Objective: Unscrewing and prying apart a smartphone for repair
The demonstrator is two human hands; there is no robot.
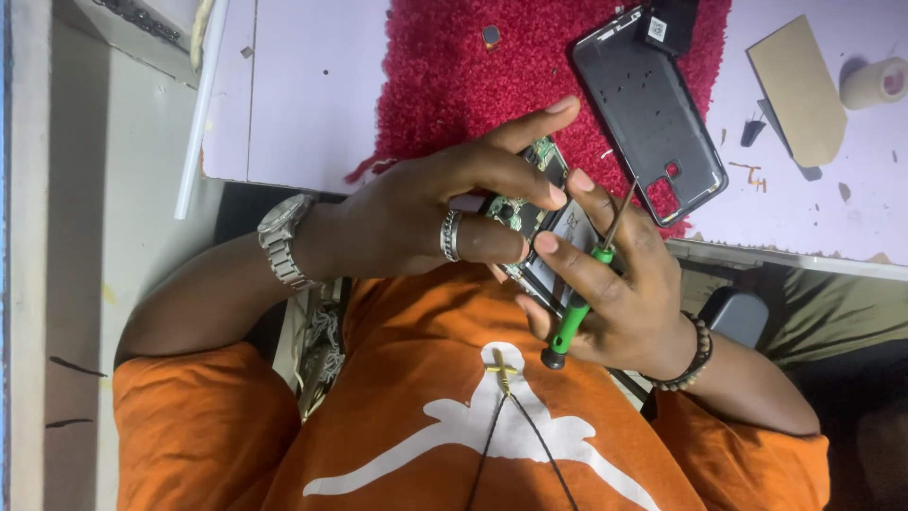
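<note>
Both hands hold the opened phone [530,213] at the counter [312,85] edge: left hand [426,213] clamped on it, right hand [615,293] gripping the green screwdriver [579,298]. Back cover [648,109] lies on the red mat [445,66].

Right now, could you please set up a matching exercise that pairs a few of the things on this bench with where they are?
Things:
1. screwdriver
2. back cover
3. tape roll
4. wristwatch

Places:
A. lying on the red mat
B. on the left wrist
C. in the right hand
D. at the table's far right edge

Pairs: 1-C, 2-A, 3-D, 4-B
</note>
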